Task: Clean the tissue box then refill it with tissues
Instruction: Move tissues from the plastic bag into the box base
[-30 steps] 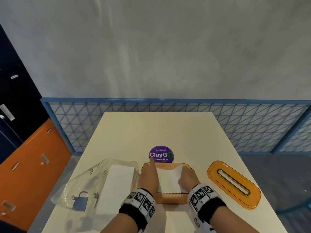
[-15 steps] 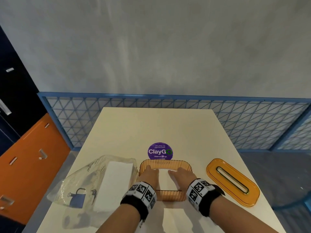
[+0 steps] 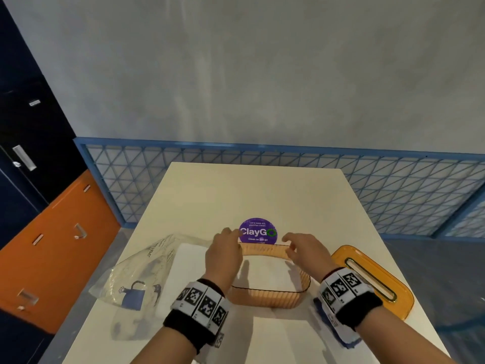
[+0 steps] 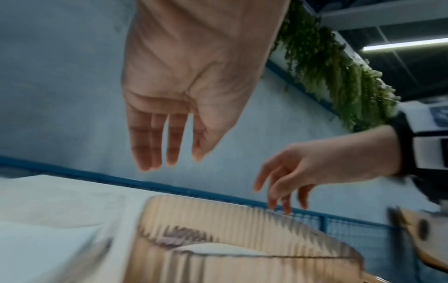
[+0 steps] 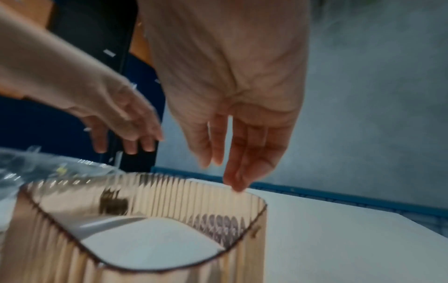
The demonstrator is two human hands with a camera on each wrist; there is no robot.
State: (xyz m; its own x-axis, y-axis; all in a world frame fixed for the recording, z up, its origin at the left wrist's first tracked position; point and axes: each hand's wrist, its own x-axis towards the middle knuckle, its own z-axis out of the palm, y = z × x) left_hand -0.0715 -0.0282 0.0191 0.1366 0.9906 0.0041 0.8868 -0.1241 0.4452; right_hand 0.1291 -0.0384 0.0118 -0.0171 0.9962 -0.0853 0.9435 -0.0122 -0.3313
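The orange ribbed tissue box (image 3: 267, 298) stands open-topped on the table, with a white stack of tissues (image 3: 267, 271) lying flat inside. My left hand (image 3: 225, 248) hovers over its far left corner, fingers relaxed and holding nothing. My right hand (image 3: 299, 248) hangs over the far right rim, fingertips just above the edge, also empty. In the left wrist view the left hand (image 4: 167, 160) is clear of the box (image 4: 242, 226). The right wrist view has the right hand (image 5: 230, 168) above the tissues (image 5: 150, 243).
The orange lid (image 3: 372, 282) with its slot lies right of the box. A clear plastic bag (image 3: 141, 279) holding more white tissues (image 3: 186, 271) lies on the left. A purple round sticker (image 3: 257, 231) sits behind the box. The cream table (image 3: 249, 193) extends towards a blue mesh fence.
Both hands were down inside the box on the tissues. They have lifted out and moved forward to hover over the box's far rim.
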